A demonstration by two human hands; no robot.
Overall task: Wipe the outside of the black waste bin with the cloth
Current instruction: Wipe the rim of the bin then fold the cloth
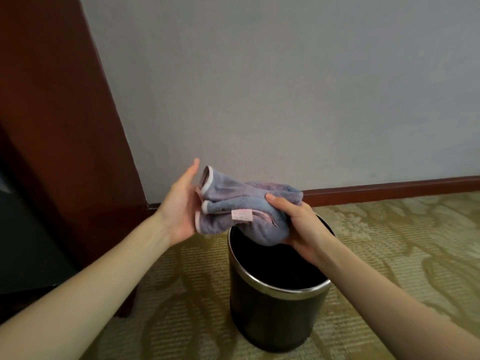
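Note:
The black waste bin (275, 315) stands upright on the carpet, round, with a silver band at its rim and nothing visible inside. Above its mouth I hold a bunched blue-purple cloth (233, 203) with white edging and a pink label. My right hand (301, 229) grips the cloth's right end from below, thumb on top. My left hand (181, 206) is flat against the cloth's left end, fingers straight and apart. The cloth does not touch the bin.
A dark red-brown wooden cabinet (59, 126) rises on the left with a dark opening below it. A grey wall (285, 87) with a red-brown skirting board (389, 190) runs behind the bin. Patterned beige carpet (402, 242) covers the floor.

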